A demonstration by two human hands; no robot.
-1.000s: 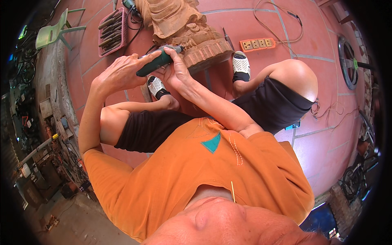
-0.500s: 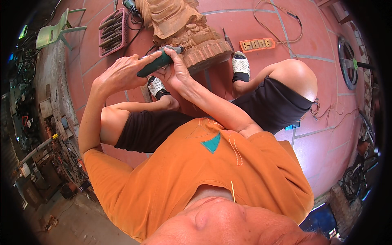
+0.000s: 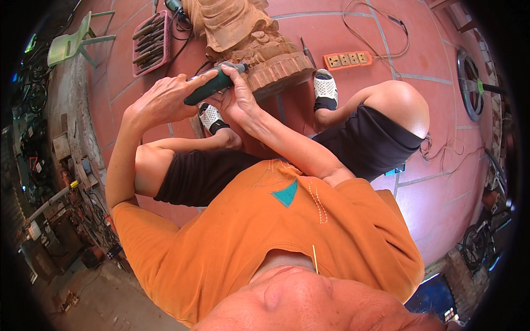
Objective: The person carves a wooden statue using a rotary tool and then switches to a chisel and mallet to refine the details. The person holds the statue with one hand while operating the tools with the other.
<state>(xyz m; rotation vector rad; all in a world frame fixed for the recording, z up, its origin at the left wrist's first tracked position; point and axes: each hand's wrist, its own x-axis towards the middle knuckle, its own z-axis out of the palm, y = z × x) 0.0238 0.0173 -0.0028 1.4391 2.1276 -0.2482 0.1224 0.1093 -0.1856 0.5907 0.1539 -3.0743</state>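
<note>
A carved brown wooden statue (image 3: 229,33) lies on the tiled floor in front of me, its scalloped base (image 3: 282,74) toward me. My two hands hold a dark green rotary tool (image 3: 207,91), its nose end against or very close to the carving by the base. My left hand (image 3: 164,98) is closed on the tool's rear part, fingers stretched along its top. Nearer the nose, my right hand (image 3: 240,103) grips it with the thumb up along the side. The tool's tip is too small to make out.
A pink basket (image 3: 168,41) of carving chisels stands left of the statue, near a green plastic chair (image 3: 67,47). Another power tool (image 3: 174,6) with a black cord lies beyond. To the right are an orange power strip (image 3: 346,60) with its cable and a dark wheel (image 3: 468,85).
Almost nothing differs. Both hands and the rotary tool stay at the same spot on the carving, with at most a tiny shift.
</note>
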